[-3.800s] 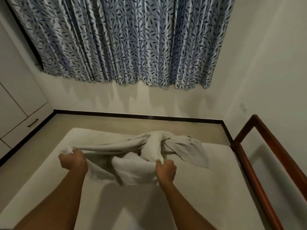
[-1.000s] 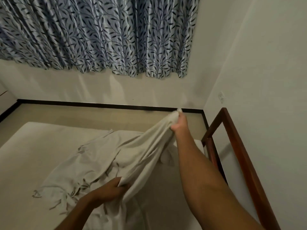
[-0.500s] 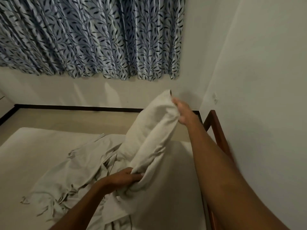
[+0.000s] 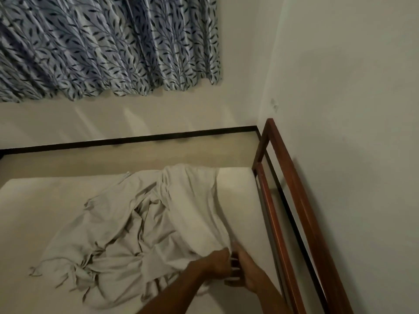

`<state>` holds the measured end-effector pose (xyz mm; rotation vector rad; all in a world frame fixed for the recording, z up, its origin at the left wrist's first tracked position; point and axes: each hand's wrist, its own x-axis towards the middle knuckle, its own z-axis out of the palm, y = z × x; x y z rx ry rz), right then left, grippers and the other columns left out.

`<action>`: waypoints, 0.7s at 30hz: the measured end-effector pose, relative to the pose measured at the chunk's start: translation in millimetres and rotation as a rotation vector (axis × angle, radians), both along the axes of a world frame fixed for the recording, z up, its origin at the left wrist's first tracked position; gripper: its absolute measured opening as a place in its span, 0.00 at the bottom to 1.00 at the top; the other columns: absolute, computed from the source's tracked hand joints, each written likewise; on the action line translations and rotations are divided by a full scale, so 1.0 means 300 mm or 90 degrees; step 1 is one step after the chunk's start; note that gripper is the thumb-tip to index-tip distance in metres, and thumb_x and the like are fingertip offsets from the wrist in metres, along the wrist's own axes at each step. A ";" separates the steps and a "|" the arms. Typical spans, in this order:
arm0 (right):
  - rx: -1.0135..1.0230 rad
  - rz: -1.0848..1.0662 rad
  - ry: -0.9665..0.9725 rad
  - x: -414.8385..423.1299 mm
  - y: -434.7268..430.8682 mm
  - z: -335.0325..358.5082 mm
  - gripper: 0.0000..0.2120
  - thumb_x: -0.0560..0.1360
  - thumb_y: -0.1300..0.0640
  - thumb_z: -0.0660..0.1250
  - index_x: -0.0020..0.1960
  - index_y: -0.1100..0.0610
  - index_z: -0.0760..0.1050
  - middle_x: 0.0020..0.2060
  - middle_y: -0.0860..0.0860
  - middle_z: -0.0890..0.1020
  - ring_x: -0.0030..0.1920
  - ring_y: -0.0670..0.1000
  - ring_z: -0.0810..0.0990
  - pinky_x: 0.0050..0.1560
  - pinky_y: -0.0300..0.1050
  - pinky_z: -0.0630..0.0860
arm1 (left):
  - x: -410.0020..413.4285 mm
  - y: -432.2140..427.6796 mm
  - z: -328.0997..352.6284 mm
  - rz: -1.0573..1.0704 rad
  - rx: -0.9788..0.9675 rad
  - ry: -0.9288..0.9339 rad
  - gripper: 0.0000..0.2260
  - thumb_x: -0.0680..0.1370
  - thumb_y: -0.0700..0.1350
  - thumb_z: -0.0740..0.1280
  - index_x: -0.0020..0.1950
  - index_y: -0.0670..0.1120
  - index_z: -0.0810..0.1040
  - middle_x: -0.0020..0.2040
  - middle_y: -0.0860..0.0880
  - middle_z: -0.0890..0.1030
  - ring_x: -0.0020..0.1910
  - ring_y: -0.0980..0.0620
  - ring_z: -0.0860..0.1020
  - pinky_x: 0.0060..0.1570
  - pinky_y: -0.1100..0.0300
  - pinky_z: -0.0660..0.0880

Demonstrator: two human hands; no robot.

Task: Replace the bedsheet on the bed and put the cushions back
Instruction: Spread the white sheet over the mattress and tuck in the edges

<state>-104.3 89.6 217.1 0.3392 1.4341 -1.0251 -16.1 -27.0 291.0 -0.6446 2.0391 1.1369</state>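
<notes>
A crumpled off-white bedsheet (image 4: pixel 140 227) lies in a heap across the bare cream mattress (image 4: pixel 34 214), reaching to the mattress's far edge. At the sheet's near right edge my left hand (image 4: pixel 217 264) grips a bunch of the cloth. My right hand (image 4: pixel 246 275) sits right beside it, fingers curled on the same edge of the sheet. Both forearms enter from the bottom of the frame. No cushions are in view.
A red-brown wooden bed rail (image 4: pixel 288 200) runs along the right side against the white wall. A blue leaf-patterned curtain (image 4: pixel 108 46) hangs on the far wall. A strip of beige floor (image 4: pixel 136 155) with a dark skirting lies beyond the mattress.
My right hand has come down from holding the sheet raised near the far corner to beside my left hand at the near edge. The lifted cloth has dropped flat onto the mattress.
</notes>
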 end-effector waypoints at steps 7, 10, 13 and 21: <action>0.117 0.080 0.255 0.005 0.079 0.050 0.12 0.78 0.62 0.63 0.60 0.63 0.75 0.49 0.59 0.81 0.50 0.61 0.82 0.51 0.60 0.85 | 0.068 0.216 -0.126 -0.060 0.002 0.044 0.35 0.76 0.35 0.68 0.81 0.46 0.59 0.73 0.43 0.74 0.67 0.46 0.75 0.64 0.55 0.74; 0.100 0.032 0.270 -0.002 0.090 0.036 0.13 0.77 0.65 0.60 0.59 0.64 0.76 0.49 0.61 0.81 0.48 0.63 0.83 0.46 0.62 0.85 | 0.141 0.228 -0.158 0.042 -0.064 0.148 0.27 0.75 0.37 0.68 0.73 0.48 0.69 0.66 0.46 0.79 0.62 0.48 0.78 0.58 0.57 0.75; 0.058 -0.050 0.235 -0.001 0.074 0.009 0.14 0.78 0.65 0.60 0.61 0.65 0.77 0.51 0.64 0.82 0.47 0.62 0.84 0.40 0.57 0.84 | 0.182 0.205 -0.186 0.103 -0.271 0.215 0.13 0.76 0.48 0.63 0.59 0.49 0.79 0.57 0.48 0.77 0.56 0.47 0.78 0.51 0.54 0.72; -0.039 -0.317 0.122 -0.036 0.023 0.196 0.12 0.82 0.67 0.55 0.54 0.62 0.77 0.49 0.62 0.82 0.45 0.62 0.81 0.39 0.55 0.80 | 0.199 0.182 -0.093 0.467 -0.097 0.430 0.04 0.83 0.42 0.61 0.56 0.50 0.72 0.35 0.50 0.78 0.30 0.58 0.74 0.33 0.59 0.71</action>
